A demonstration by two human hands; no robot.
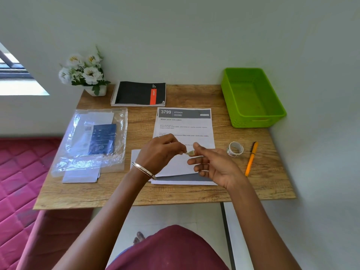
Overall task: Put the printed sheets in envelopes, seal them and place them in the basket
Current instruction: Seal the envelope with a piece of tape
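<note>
My left hand [161, 151] and right hand [211, 162] pinch a small sticker [190, 152] between them, raised over the envelope [175, 166].

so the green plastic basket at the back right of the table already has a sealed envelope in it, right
Not right. The head view shows the green plastic basket at the back right of the wooden table with nothing in it; the white envelope lies under the hands.
</note>
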